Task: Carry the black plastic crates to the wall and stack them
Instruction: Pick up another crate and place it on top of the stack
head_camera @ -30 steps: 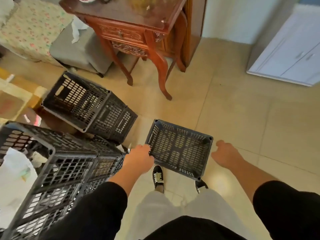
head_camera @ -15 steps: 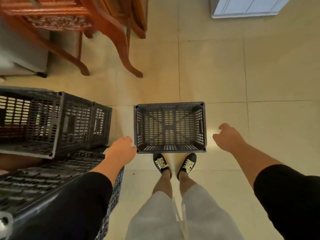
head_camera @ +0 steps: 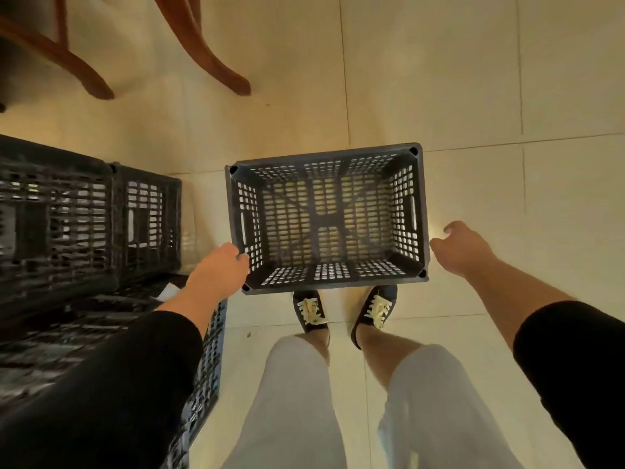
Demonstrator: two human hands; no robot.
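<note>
1. A person stands on a pale tiled floor (head_camera: 439,79), seen from above, with an open black crate (head_camera: 326,218) sitting upright on the tiles directly in front of both shoes (head_camera: 345,309).
2. The crate is empty; floor tiles show through its slotted base and walls, and a handle slot is cut into each short side.
3. The left hand (head_camera: 220,269) reaches to the crate's near-left corner, fingers curled at the rim of the left wall; whether it actually grips the rim cannot be told.
4. The right hand (head_camera: 463,247) hangs just beside the crate's right wall, near the near-right corner, fingers loosely spread and holding nothing; a sliver of floor shows between it and the plastic.
5. Both arms wear black sleeves pushed above the forearm; the legs are in light grey shorts.
6. More black crates (head_camera: 88,225) crowd the left edge of the floor, one lying on its side with its slotted end facing the open crate, another low and blurred under the left arm.
7. A narrow strip of tile separates that pile from the open crate.
8. Two curved wooden legs (head_camera: 203,52) of a piece of furniture stand on the floor at the far left, well apart from the crate.
</note>
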